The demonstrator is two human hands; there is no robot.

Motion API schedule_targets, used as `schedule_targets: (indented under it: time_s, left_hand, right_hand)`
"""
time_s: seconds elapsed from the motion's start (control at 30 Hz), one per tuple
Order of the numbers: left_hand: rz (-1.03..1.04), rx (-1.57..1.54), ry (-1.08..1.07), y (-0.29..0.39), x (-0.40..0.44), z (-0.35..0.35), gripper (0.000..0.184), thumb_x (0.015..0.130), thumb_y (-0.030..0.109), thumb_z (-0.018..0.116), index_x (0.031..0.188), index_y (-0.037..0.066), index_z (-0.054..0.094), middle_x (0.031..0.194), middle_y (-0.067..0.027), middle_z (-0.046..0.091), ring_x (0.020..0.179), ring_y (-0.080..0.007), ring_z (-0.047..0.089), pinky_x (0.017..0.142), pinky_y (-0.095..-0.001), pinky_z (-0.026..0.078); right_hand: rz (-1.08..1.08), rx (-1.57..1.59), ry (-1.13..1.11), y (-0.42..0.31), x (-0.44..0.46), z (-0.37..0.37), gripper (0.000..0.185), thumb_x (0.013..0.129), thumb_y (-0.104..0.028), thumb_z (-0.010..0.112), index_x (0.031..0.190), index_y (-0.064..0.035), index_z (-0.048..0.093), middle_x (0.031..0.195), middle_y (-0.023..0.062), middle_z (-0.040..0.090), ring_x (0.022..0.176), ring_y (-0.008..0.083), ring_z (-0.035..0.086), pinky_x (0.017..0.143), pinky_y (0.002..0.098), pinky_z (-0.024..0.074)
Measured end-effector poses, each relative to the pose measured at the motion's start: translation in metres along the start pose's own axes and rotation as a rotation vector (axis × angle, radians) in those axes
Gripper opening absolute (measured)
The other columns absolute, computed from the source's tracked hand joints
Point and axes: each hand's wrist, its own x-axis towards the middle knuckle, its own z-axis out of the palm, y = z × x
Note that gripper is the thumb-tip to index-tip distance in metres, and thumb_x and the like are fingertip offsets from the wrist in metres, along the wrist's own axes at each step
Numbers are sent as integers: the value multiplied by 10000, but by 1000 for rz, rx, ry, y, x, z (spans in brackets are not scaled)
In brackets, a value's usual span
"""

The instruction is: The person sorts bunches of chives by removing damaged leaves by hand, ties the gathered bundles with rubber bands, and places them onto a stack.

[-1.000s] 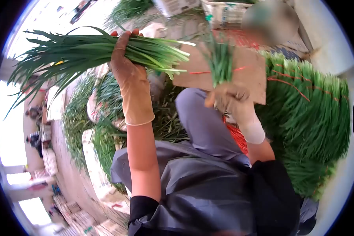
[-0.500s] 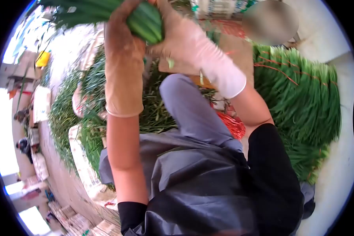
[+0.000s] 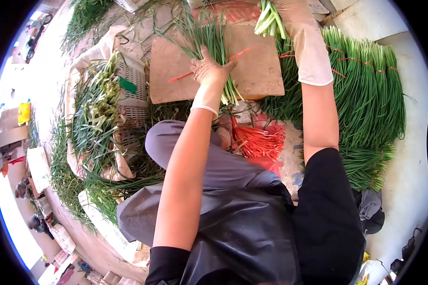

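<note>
A gloved left hand (image 3: 210, 70) spreads its fingers over green stalks (image 3: 215, 40) on a board (image 3: 257, 66), a red tie (image 3: 179, 76) showing on either side of it; the gloved right hand (image 3: 291, 12) grips a pale-ended bunch (image 3: 270, 22), bound greens (image 3: 366, 99) heaped to its right.

On the board's (image 3: 259, 71) right half, bare surface is leaving a hand room to pass between the left hand (image 3: 210, 72), whose spread fingers are lying over the leaves (image 3: 216, 42) nearer the middle, and the stack (image 3: 361, 102) crowding the right edge. At the far right corner, the right hand (image 3: 290, 10) and its stalks (image 3: 270, 23) are blocking the way, while a crate (image 3: 132, 71) is standing beyond the left edge. Off the near edge, a knee (image 3: 160, 140) is closing the left side and red ties (image 3: 259, 142) are covering ground farther right.
</note>
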Motion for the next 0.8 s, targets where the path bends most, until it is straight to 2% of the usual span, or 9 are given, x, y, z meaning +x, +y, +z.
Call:
schedule_targets:
  time_s: [0.2, 0.23, 0.27, 0.37, 0.43, 0.53, 0.67, 0.73, 0.8]
  left_hand:
    - [41, 117, 35, -28, 18, 25, 740, 697, 238, 718, 1317, 152, 323, 1246, -202, 376, 1113, -365, 475, 838, -423, 486]
    - [74, 57, 81, -38, 24, 29, 738, 694, 237, 718, 1318, 141, 335, 1243, -198, 388, 1093, -361, 492, 841, -420, 480]
    - [105, -5, 136, -44, 30, 31, 736, 690, 235, 718, 1318, 131, 348, 1240, -195, 401, 1073, -357, 510, 845, -418, 473]
    - [56, -74, 143, -42, 28, 21, 690, 683, 216, 714, 1285, 107, 395, 1229, -197, 409, 1076, -362, 504, 859, -414, 464]
    - [37, -112, 132, -44, 33, 18, 666, 699, 207, 694, 1287, 93, 402, 1197, -205, 439, 1087, -365, 498, 876, -403, 452]
    - [103, -179, 57, -77, 62, 26, 649, 753, 233, 642, 1328, 108, 366, 1184, -186, 477, 1102, -317, 501, 862, -380, 458]
    - [-252, -760, -324, -46, 17, -49, 483, 828, 251, 568, 1279, 113, 466, 1108, -105, 550, 935, -192, 547, 772, -317, 473]
    - [51, -283, -231, -67, 9, -77, 383, 825, 229, 589, 1182, 93, 559, 1001, -82, 592, 864, -138, 545, 767, -283, 456]
    - [251, -618, -87, -83, -38, -116, 325, 830, 199, 594, 1122, 58, 589, 913, -55, 608, 859, -91, 533, 784, -263, 433]
  right_hand:
    - [-192, -86, 78, 17, -20, 3, 403, 677, -123, 697, 1041, 4, 580, 820, 67, 613, 683, 151, 555, 617, 286, 475]
    - [-136, -237, 111, 32, -24, 4, 416, 693, -130, 690, 1073, -10, 571, 848, 74, 614, 707, 151, 561, 635, 298, 478]
    - [27, -484, 79, 47, -34, 5, 560, 683, -300, 715, 1075, 30, 491, 849, 248, 619, 788, 381, 632, 692, 400, 528]
    - [-8, -830, 82, 123, -80, 40, 471, 723, -229, 692, 1094, -13, 498, 917, 188, 611, 834, 318, 621, 741, 381, 507]
    - [434, -1053, -127, 162, -102, 66, 683, 710, -352, 692, 1226, -17, 394, 957, 212, 589, 891, 354, 603, 768, 424, 498]
    - [334, -1179, -95, 187, -125, 82, 846, 745, -500, 615, 1309, 32, 277, 1020, 231, 569, 944, 355, 584, 797, 404, 486]
    - [166, -1385, -232, 194, -119, 79, 658, 785, -549, 545, 1106, 26, 547, 947, 241, 599, 841, 348, 615, 724, 427, 498]
    - [292, -1437, -373, 183, -112, 80, 667, 765, -628, 512, 973, -7, 636, 954, 222, 610, 869, 329, 621, 728, 428, 499]
    - [50, -1603, -219, 175, -115, 89, 759, 745, -631, 531, 1173, -5, 518, 1025, 187, 591, 907, 320, 605, 738, 416, 493]
